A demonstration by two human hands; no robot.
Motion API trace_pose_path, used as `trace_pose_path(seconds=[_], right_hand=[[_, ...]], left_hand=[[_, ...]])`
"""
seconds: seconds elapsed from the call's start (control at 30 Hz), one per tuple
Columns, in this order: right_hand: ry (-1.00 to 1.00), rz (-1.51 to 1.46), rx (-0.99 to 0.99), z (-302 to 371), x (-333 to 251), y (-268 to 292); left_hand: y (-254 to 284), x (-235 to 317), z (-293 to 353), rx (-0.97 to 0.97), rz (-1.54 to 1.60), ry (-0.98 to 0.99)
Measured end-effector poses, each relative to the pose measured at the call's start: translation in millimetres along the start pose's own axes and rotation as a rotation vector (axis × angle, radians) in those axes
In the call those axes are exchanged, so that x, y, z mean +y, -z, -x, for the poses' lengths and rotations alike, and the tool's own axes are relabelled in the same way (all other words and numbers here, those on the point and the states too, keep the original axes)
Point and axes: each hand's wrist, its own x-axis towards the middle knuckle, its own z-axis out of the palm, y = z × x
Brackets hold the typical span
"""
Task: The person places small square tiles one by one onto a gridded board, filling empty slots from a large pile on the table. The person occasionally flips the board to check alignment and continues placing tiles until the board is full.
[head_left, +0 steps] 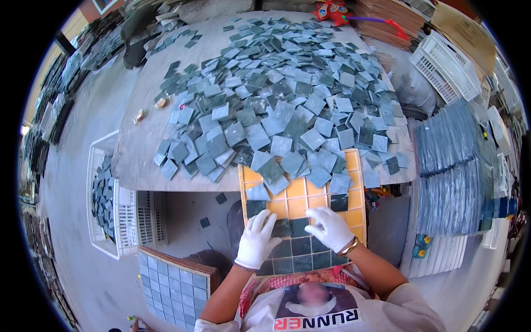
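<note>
An orange gridded tray (297, 208) leans against the table's front edge before me. Dark green-grey square stone tiles (302, 247) fill its lower rows, while several upper cells show bare orange. My left hand (256, 241), in a white glove, lies over the tray's left part with its fingers apart, touching tiles there. From the right, my gloved right hand (331, 228) reaches in, fingers stretched toward a tile (299, 226) in the middle. I see no tile held in either hand. Loose tiles (274, 170) overlap the tray's far end.
A wide heap of loose tiles (282, 94) covers much of the table (138, 138). At left stand a white crate (117, 221) of tiles and a tile-filled panel (171, 288). Stacked grey sheets (448, 166) rise at right. A red toy (331, 12) lies at the far edge.
</note>
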Motion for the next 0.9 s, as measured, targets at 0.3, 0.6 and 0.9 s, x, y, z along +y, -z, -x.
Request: trace_pose_path(seconds=[0.3,0.6,0.9], right_hand=[[0.241,0.079,0.102,-32.7,-21.8,-3.9],[0.036,0.612,0.253,-125.2,-60.8,-30.9],[0.203,0.320,0.268,-94.6,-47.2,-7.3]], left_hand=[[15.3,7.5,2.5,-0.105,-0.160,-0.032],[-9.4,16.4,16.3,0.088,-0.128,0.105],[-12.6,24.1,9.0,0.109,-0.131,-0.025]])
